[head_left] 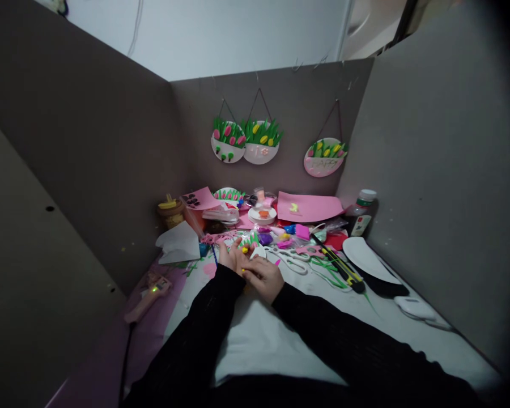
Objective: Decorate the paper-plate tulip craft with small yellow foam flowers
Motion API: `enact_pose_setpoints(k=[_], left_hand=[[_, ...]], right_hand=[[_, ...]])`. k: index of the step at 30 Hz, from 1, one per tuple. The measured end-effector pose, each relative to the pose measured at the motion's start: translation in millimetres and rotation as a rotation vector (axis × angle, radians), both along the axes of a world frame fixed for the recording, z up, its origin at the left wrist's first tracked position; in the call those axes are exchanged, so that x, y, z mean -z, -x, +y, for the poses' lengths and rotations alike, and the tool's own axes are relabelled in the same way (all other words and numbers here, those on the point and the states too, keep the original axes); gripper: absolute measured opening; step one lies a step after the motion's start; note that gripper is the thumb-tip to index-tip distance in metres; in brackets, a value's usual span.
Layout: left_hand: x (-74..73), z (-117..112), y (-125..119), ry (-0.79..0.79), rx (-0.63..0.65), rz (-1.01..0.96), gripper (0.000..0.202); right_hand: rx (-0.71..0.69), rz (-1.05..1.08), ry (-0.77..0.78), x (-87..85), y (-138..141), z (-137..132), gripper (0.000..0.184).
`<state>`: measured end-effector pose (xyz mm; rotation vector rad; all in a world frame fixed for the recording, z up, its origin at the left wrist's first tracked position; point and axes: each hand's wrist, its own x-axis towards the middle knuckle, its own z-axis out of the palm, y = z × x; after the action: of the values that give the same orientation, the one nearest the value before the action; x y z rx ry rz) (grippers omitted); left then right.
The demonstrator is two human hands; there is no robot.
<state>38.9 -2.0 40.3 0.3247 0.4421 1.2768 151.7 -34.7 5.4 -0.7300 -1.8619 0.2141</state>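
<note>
My left hand (233, 256) is turned palm up with its fingers stretched out. A small yellow lump (244, 250), which looks like modelling clay, sits at its fingers. My right hand (267, 277) lies across from it, its fingers closed together and touching the left palm. Between the right fingertips and that palm shows a second yellow bit (243, 271). Just behind the hands are a white rounded piece (259, 252) and white-handled scissors (291, 262). A decorated piece with green leaves and pink tulips (250, 240) lies partly hidden behind my fingers.
Grey panels enclose the table. Tulip-decorated plates (261, 154) hang on the back one. At right lie a yellow-black utility knife (344, 269), a white half plate (368, 259) and a bottle (361, 212). A pink glue gun (148, 297) with a green light lies left, near white paper (179, 243).
</note>
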Motion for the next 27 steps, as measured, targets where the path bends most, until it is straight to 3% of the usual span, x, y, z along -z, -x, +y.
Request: enact_pose_setpoints(k=[4, 6, 8, 10, 13, 16, 22, 27], left_hand=[[-11.9, 7.1, 37.7, -0.132, -0.214, -0.013, 0.061], [-12.3, 9.5, 58.4, -0.138, -0.297, 0.128, 0.048], [-6.6, 7.4, 72.0, -0.164, -0.314, 0.383, 0.023], [3.2, 0.5, 76.9, -0.299, -0.186, 0.684, 0.015], [19.1, -12.8, 74.5, -0.603, 0.072, 1.043, 0.033], [34.1, -19.1, 70.2, -0.840, 0.142, 1.276, 0.041], [56.9, -16.1, 62.4, -1.017, -0.013, 1.438, 0.031], [48.0, -15.5, 59.8, -0.988, 0.126, 1.399, 0.014]], right_hand=[[0.005, 0.069, 0.020, -7.5, -10.2, -3.0, 0.014], [0.000, 0.058, 0.033, -6.8, -16.4, -4.3, 0.013], [-0.016, 0.009, 0.068, -1.4, -20.9, -4.7, 0.012], [-0.034, -0.088, 0.108, 7.4, -23.3, -4.2, 0.010], [-0.025, -0.284, 0.134, 19.8, -24.2, -3.1, 0.009], [0.021, -0.472, 0.158, 24.7, -23.7, -4.4, 0.010], [0.095, -0.671, 0.214, 16.8, -18.3, -13.8, 0.011], [0.119, -0.731, 0.214, 14.1, -12.2, -17.8, 0.015]])
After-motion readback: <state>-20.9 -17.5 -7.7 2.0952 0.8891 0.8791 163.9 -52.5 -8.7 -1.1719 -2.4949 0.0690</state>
